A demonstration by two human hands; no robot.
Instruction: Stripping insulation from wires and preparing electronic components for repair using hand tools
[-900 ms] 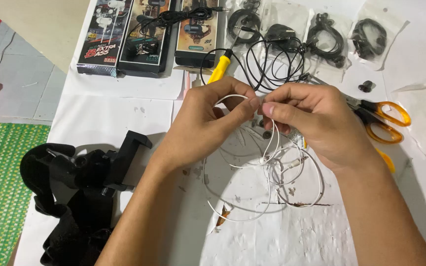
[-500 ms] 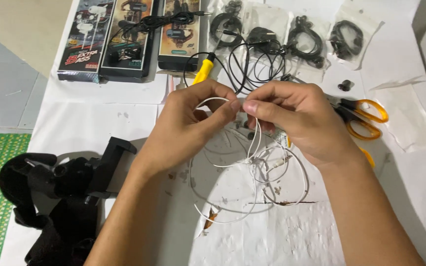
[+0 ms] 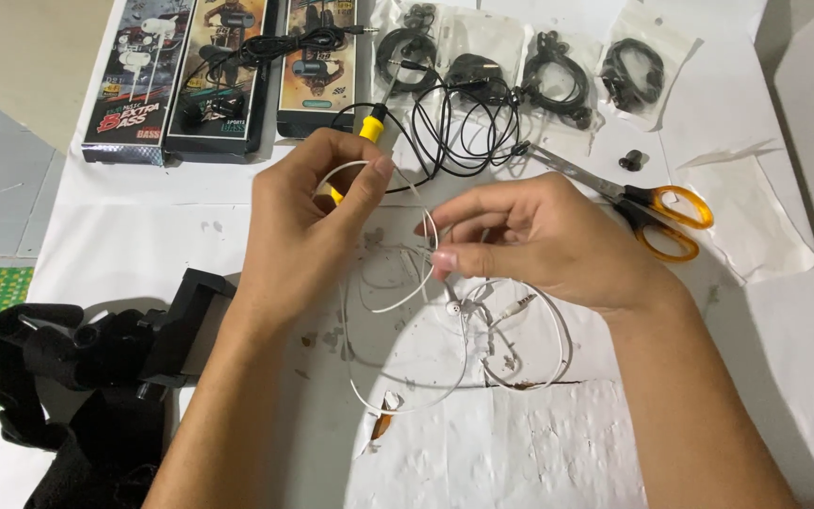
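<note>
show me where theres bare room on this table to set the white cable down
Bare patches: the paper between the boxes and the black strap mount, and the front right past the right hand. Crowded: the far edge, with bagged earphones, and scissors.

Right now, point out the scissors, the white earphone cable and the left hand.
scissors (image 3: 663, 215), head view, orange handle loops.
white earphone cable (image 3: 407, 401), head view, bottom of the loop lying on the table.
left hand (image 3: 308, 231), head view, back of the hand.
</note>
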